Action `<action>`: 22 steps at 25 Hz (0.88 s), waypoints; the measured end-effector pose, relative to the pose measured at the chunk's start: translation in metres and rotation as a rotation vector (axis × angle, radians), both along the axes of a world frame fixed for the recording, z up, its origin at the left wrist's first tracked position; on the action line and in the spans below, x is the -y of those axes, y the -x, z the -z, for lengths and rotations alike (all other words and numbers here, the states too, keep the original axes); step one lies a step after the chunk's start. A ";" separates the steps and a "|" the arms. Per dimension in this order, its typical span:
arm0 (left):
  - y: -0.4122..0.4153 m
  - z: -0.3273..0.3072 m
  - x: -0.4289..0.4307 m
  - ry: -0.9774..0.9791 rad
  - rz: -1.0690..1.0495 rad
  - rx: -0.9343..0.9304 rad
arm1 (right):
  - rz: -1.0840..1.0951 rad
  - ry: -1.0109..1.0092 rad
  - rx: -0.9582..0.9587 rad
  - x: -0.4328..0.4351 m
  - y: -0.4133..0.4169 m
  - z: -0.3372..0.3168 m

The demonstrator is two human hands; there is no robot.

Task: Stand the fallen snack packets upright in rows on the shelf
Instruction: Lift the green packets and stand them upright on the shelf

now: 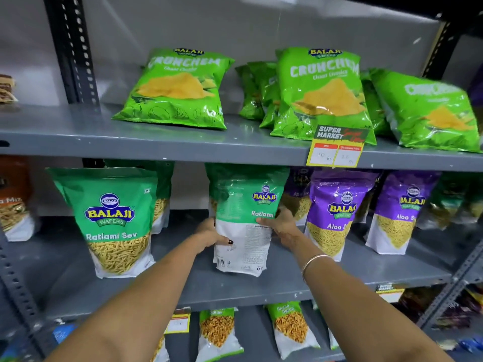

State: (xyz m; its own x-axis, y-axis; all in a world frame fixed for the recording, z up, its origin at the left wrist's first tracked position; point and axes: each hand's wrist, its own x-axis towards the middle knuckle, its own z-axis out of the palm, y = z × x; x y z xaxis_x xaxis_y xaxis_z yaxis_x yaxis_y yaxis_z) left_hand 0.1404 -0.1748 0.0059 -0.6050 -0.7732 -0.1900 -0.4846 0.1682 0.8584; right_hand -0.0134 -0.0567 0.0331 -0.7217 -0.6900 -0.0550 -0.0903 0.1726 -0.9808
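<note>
While both hands clasp it from either side, the green and white packet [243, 223] stands with its long axis upright on the middle shelf [235, 291], printed back outward. The left hand [211, 235] and right hand [281, 226] sit equally close. It is glossy, crinkly film, flat-bottomed, between another green packet [109, 220] on the left and purple packets [332, 212] on the right.

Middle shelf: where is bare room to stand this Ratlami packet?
Bare shelf lies between the standing Ratlami Sev packet and the held packet. Right of it, the purple Aloo Sev packets crowd close, with little room beside the right hand.
</note>
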 end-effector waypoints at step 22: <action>-0.004 0.016 0.004 0.087 0.093 0.036 | -0.516 -0.357 0.051 0.013 0.018 0.052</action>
State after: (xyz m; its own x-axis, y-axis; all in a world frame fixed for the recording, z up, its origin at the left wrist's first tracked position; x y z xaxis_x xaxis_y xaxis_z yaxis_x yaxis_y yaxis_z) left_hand 0.1449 -0.1787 -0.0103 -0.6690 -0.7284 -0.1480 -0.4939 0.2867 0.8209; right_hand -0.0317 -0.0692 -0.0191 -0.2909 -0.8815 -0.3720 -0.2038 0.4370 -0.8761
